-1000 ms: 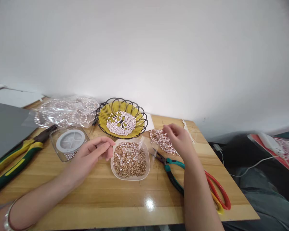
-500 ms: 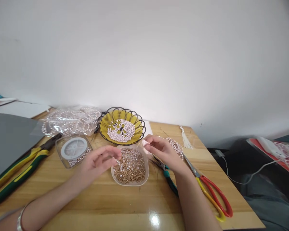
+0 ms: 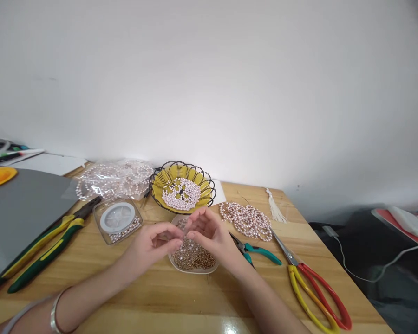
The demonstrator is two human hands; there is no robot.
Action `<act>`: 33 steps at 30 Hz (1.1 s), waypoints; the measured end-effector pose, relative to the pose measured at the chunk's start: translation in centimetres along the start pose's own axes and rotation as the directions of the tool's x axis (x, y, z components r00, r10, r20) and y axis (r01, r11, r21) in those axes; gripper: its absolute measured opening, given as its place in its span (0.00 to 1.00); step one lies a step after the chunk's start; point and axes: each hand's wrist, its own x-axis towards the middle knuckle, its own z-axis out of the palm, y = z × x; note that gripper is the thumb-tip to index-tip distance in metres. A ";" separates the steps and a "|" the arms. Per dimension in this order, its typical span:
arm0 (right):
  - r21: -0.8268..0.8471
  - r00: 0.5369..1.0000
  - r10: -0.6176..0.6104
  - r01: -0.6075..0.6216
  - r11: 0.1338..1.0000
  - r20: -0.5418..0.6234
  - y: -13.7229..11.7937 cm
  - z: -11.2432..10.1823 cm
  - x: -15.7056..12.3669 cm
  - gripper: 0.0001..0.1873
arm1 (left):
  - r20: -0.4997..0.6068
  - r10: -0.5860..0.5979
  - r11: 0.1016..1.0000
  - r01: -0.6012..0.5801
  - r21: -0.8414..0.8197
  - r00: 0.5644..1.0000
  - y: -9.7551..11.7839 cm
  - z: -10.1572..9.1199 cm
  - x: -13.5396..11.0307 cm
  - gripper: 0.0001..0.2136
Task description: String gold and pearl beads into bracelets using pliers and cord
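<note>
My left hand (image 3: 156,242) and my right hand (image 3: 205,234) meet fingertip to fingertip above a clear plastic dish of gold and pearl beads (image 3: 195,260). Both pinch something too small to make out. Just behind the dish stands a black wire basket with a yellow liner (image 3: 183,187) holding pale pink pearls. A flat woven pearl piece (image 3: 246,219) lies to the right of my right hand. A bracelet shows on my left wrist (image 3: 54,311).
Teal-handled pliers (image 3: 256,249) and red-and-yellow scissors (image 3: 311,287) lie right of the dish. A clear box with a thread spool (image 3: 117,219), green-yellow pliers (image 3: 50,243), bagged pearl strings (image 3: 114,178) and a grey sheet (image 3: 17,208) sit left. A white tassel (image 3: 273,208) lies far right.
My right hand left the woven pearl piece and came left over the bead dish. My left hand moved right to meet it. The view tilted up a little.
</note>
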 end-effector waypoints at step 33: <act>-0.874 0.930 -0.274 -0.092 0.477 -0.247 -2.3 -11.2 2.3 0.08 | 0.067 0.066 0.989 -0.074 0.127 0.996 0.8 -0.8 -0.3 0.14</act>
